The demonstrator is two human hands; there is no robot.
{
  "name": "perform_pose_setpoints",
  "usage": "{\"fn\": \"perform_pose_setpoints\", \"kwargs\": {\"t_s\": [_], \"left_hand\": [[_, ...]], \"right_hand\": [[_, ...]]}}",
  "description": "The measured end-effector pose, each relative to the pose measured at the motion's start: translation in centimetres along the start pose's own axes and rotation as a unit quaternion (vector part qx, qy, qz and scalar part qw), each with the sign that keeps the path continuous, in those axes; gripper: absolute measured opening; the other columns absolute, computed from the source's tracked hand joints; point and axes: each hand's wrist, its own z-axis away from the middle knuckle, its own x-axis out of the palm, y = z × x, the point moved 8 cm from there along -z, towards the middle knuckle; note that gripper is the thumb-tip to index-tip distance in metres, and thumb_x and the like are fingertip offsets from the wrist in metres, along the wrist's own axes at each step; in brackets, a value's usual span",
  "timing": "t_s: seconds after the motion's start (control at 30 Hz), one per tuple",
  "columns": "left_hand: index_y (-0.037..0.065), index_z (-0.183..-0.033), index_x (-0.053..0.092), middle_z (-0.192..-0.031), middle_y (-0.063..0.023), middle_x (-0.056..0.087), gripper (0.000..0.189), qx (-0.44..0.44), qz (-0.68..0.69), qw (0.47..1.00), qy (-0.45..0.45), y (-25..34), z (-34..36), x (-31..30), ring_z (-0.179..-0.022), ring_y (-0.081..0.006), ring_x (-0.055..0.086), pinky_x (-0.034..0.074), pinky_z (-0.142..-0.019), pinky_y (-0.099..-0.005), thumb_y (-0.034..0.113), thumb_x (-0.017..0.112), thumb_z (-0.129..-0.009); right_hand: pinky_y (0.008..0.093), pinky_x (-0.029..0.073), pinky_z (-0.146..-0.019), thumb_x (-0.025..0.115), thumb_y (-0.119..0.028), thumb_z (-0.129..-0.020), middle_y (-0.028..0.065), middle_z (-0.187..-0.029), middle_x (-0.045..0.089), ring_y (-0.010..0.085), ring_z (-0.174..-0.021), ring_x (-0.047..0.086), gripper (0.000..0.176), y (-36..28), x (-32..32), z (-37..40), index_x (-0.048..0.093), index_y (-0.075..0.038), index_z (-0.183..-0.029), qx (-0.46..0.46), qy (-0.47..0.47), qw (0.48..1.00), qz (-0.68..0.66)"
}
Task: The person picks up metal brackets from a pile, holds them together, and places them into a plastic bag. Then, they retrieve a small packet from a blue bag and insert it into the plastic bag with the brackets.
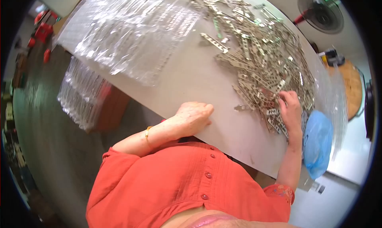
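Note:
My left hand (195, 115) is closed in a loose fist at the near edge of the table; its palm side is turned away, so whatever may be inside is hidden. My right hand (291, 108) reaches into the near right part of a pile of flat, perforated metal strips (258, 61). Its thumb and fingers are bent together over the pile, apparently pinching a thin metal strip (269, 93). One single strip (241, 108) pokes out of the pile toward the left hand.
Clear plastic trays (123, 33) are stacked on the table (187, 75) at the far left, with more trays (81, 94) below beside a reddish-brown box (113, 110). A blue plastic bag (318, 144) hangs at the right edge. Beyond are a fan (320, 13) and a round wooden stool (348, 88).

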Motion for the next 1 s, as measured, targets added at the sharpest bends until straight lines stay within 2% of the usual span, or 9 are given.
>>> {"fn": "perform_pose_setpoints", "kwargs": {"t_s": [0.2, 0.3, 0.37, 0.43, 0.53, 0.6, 0.67, 0.8, 1.0], "left_hand": [[0.0, -0.085, 0.052, -0.083, -0.017, 0.065, 0.027, 0.027, 0.026, 0.999, -0.02, -1.1, 0.3, 0.0, -0.085, -0.0373, 0.064, 0.051, -0.075, -0.0458, 0.018, 0.072, -0.084], [0.0, -0.086, 0.053, -0.082, -0.0182, 0.065, 0.027, 0.047, 0.028, 0.998, 0.005, -0.7, 0.5, -0.3, -0.083, -0.0377, 0.065, 0.052, -0.074, -0.0459, 0.018, 0.074, -0.083], [0.0, -0.086, 0.054, -0.083, -0.0188, 0.065, 0.028, 0.048, 0.04, 0.998, -0.004, -0.8, 0.5, -0.1, -0.083, -0.0381, 0.065, 0.052, -0.074, -0.0462, 0.018, 0.075, -0.082], [0.0, -0.087, 0.054, -0.083, -0.0193, 0.065, 0.028, 0.048, 0.041, 0.998, 0.0, -1.1, 0.5, 0.2, -0.084, -0.0385, 0.065, 0.052, -0.074, -0.0465, 0.02, 0.074, -0.083], [-0.001, -0.091, 0.055, -0.085, -0.0201, 0.066, 0.028, 0.045, 0.075, 0.996, -0.011, -0.7, 0.5, -0.3, -0.085, -0.0381, 0.066, 0.052, -0.075, -0.0462, 0.022, 0.071, -0.087], [-0.002, -0.096, 0.057, -0.087, -0.0203, 0.066, 0.029, 0.04, 0.109, 0.993, -0.02, -0.1, 0.7, -0.2, -0.085, -0.0373, 0.066, 0.052, -0.077, -0.0457, 0.023, 0.069, -0.091], [-0.004, -0.106, 0.057, -0.087, -0.0164, 0.068, 0.029, 0.057, 0.314, 0.947, 0.041, 0.8, 0.9, -0.8, -0.08, -0.028, 0.068, 0.054, -0.074, -0.0406, 0.023, 0.063, -0.097], [-0.006, -0.11, 0.056, -0.085, -0.0097, 0.066, 0.027, -0.007, 0.514, 0.857, 0.043, 1.2, 2.0, -1.1, -0.071, -0.0135, 0.062, 0.054, -0.064, -0.0313, 0.019, 0.057, -0.1], [-0.005, -0.103, 0.058, -0.084, -0.0117, 0.067, 0.022, -0.004, 0.482, 0.875, 0.045, 1.7, 5.6, -0.9, -0.071, -0.0154, 0.066, 0.056, -0.063, -0.0321, 0.016, 0.055, -0.099]], "right_hand": [[0.0421, 0.049, -0.078, 0.06, -0.005, -0.093, 0.0152, -0.1, 0.063, 0.0354, -0.089, 0.062, 0.012, -1.7, -0.3, -0.4, 0.062, -0.003, -0.104, 0.028, -0.026, 0.999, 0.029], [0.0444, 0.048, -0.076, 0.058, -0.007, -0.094, 0.0166, -0.098, 0.063, 0.0391, -0.09, 0.061, 0.008, -1.3, -1.4, -0.2, 0.06, -0.003, -0.101, 0.049, 0.017, 0.993, 0.103], [0.046, 0.048, -0.076, 0.055, -0.01, -0.095, 0.017, -0.095, 0.064, 0.0406, -0.091, 0.061, 0.008, -0.8, -2.5, 0.3, 0.058, -0.003, -0.099, 0.143, 0.046, 0.982, 0.112], [0.0444, 0.049, -0.073, 0.055, -0.012, -0.097, 0.0148, -0.09, 0.063, 0.0355, -0.081, 0.064, 0.01, -1.9, -3.0, 0.8, 0.058, -0.003, -0.1, 0.12, 0.081, 0.978, 0.152], [0.0311, 0.052, -0.064, 0.055, -0.015, -0.102, 0.0066, -0.084, 0.063, 0.0146, -0.069, 0.064, 0.013, -2.1, -1.6, 2.1, 0.057, -0.003, -0.099, 0.184, 0.085, 0.963, -0.18], [0.0284, 0.053, -0.067, 0.056, -0.013, -0.102, 0.0057, -0.085, 0.064, 0.015, -0.072, 0.065, 0.009, -5.7, 1.8, 3.3, 0.058, -0.004, -0.1, 0.197, 0.027, 0.893, -0.405], [0.029, 0.055, -0.069, 0.057, -0.011, -0.102, 0.0058, -0.086, 0.065, 0.0159, -0.074, 0.066, 0.006, -10.9, 4.7, 4.6, 0.058, -0.005, -0.102, 0.19, -0.05, 0.87, -0.452], [0.0294, 0.055, -0.071, 0.057, -0.011, -0.101, 0.0095, -0.094, 0.069, 0.0176, -0.08, 0.069, 0.009, -17.0, 9.1, 7.4, 0.056, -0.003, -0.105, 0.197, -0.125, 0.79, -0.566], [0.0293, 0.055, -0.073, 0.059, -0.015, -0.102, 0.0083, -0.096, 0.069, 0.0169, -0.081, 0.069, 0.013, -21.7, 10.8, 11.1, 0.056, -0.003, -0.106, 0.221, -0.183, 0.735, -0.615]]}}
